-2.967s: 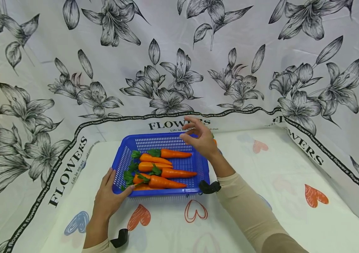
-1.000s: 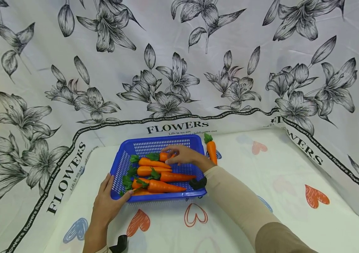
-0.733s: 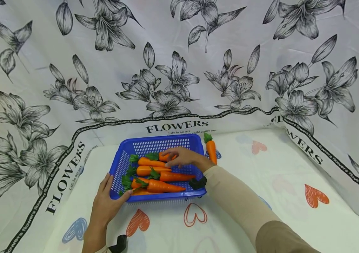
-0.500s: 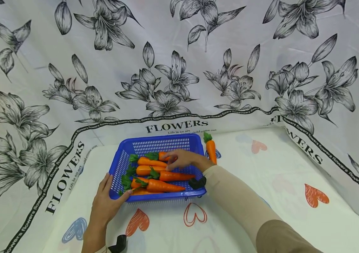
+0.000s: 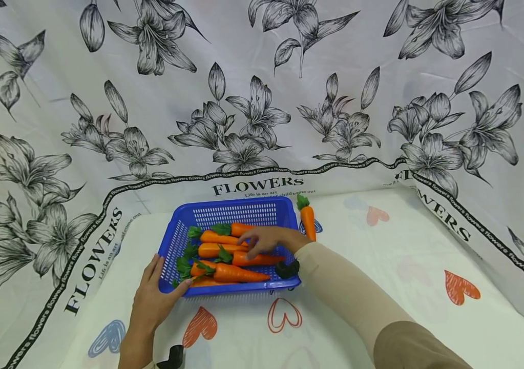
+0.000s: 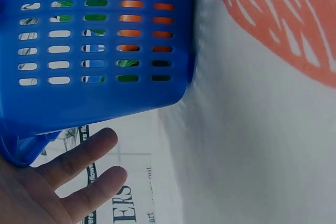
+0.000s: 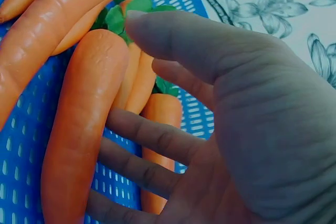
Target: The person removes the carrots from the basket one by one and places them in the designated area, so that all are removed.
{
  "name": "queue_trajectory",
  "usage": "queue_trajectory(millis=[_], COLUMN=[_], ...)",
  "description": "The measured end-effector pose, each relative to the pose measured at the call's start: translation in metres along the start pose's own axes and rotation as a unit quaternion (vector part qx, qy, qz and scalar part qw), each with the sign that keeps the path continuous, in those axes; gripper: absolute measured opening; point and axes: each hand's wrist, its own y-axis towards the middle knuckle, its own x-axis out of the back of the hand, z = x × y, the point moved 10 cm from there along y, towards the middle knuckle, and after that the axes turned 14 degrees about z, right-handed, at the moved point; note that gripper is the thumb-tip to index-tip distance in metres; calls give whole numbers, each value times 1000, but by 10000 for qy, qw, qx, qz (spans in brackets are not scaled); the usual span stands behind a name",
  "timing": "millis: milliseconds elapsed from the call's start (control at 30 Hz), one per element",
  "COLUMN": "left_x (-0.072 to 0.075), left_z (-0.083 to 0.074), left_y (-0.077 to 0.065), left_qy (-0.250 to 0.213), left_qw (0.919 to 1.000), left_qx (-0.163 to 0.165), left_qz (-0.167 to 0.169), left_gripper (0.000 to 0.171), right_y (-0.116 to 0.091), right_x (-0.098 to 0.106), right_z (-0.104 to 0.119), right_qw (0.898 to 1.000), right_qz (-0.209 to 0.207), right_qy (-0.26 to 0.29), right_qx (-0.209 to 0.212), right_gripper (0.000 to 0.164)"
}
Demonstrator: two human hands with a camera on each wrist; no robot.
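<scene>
Black fittings (image 5: pixel 171 357): one at each wrist.
Sleeve (image 5: pixel 344 292), right arm: beige, darker above the elbow.
Tabletop (image 5: pixel 358 246): white cover, printed with red and blue hearts (image 5: pixel 201 326).

Left hand (image 5: pixel 153 297): at the basket's near left corner; thumb on the near rim, fingers along the outside of the left side. In the left wrist view two fingers are straight and spread, apart from the wall.
Basket (image 5: pixel 243 290): blue, slotted plastic, upright on the tabletop.
Carrots (image 5: pixel 238 273): orange, green-topped; at least seven lying in the basket, tops mostly to the left.
Right hand (image 5: pixel 268 238): inside the basket, fingers loosely spread, a gap between thumb and forefinger, gripping nothing. Thumb above one carrot (image 5: pixel 266 259), on the right of the group; other fingers reach to that carrot's side, whether in contact cannot be told.
Loose carrot (image 5: pixel 307 220): on the tabletop, just beside the basket's far right corner, top pointing away.

Backdrop (image 5: pixel 252 46): white cloth, black line-drawn lilies.
Writing: "FLOWERS" (image 5: pixel 258 185) in black capitals behind the basket, again at left and right, the right one broken by a fold; beneath, "Life is an art" and, partly hidden, "child come out".
Black band (image 5: pixel 188 179): "flowers" repeated in small white letters.
</scene>
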Motion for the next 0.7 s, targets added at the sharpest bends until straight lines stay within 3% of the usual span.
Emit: queue_trajectory(millis=[700], left_x=[0], left_z=[0], left_y=[-1], left_qy=[-31], left_qw=[10000], left_qx=[70], left_qz=[1], left_gripper=[108], right_y=[2], right_x=[-10], right_z=[-6], right_qw=[9957], right_qz=[269], right_qy=[-680], right_qx=[-572], right_gripper=[56])
